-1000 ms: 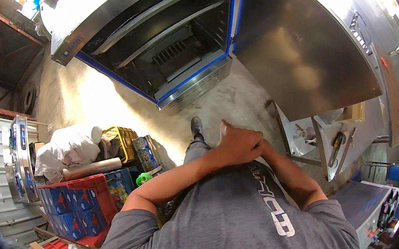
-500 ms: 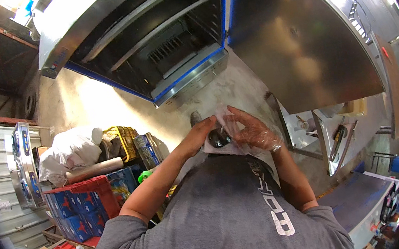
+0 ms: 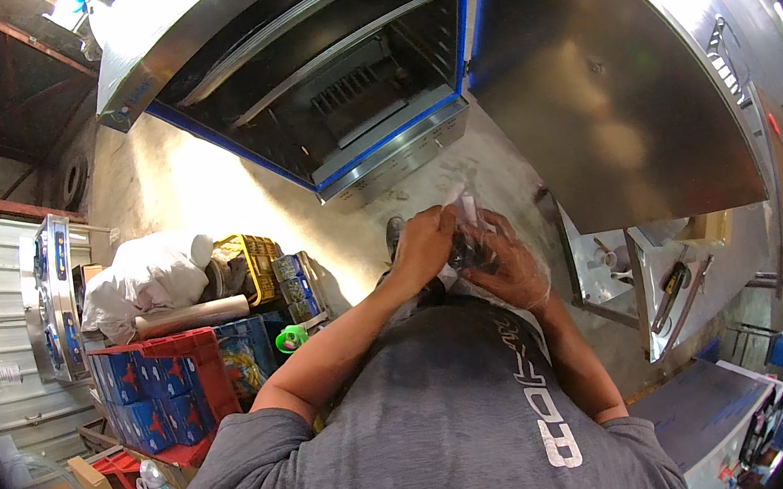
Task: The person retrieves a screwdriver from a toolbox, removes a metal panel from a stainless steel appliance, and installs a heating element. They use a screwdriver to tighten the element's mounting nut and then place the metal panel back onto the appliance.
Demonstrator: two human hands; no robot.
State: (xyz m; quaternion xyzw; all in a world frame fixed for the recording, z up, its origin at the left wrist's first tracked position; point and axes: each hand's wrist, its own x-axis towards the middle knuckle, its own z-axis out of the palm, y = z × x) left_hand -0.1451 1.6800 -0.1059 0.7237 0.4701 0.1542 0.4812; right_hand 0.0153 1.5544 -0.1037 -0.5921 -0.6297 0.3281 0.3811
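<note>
Centrally, a small glossy black object [image 3: 458, 255] of unclear kind lies between the two hands, in front of the grey-shirted torso, within crumpled transparent plastic film [image 3: 467, 197]. The left hand [image 3: 426, 247] is narrowed, its fingertips pinching the film; the right hand [image 3: 511, 263], sheathed in film, is curled round the object. Good handling would probably let the right palm bear the weight while the left fingertips grip film alone. Fingers and glare mask the object's outline; the film's opening cannot be made out. The left hand partly covers a dark shoe [image 3: 394, 231].
</note>
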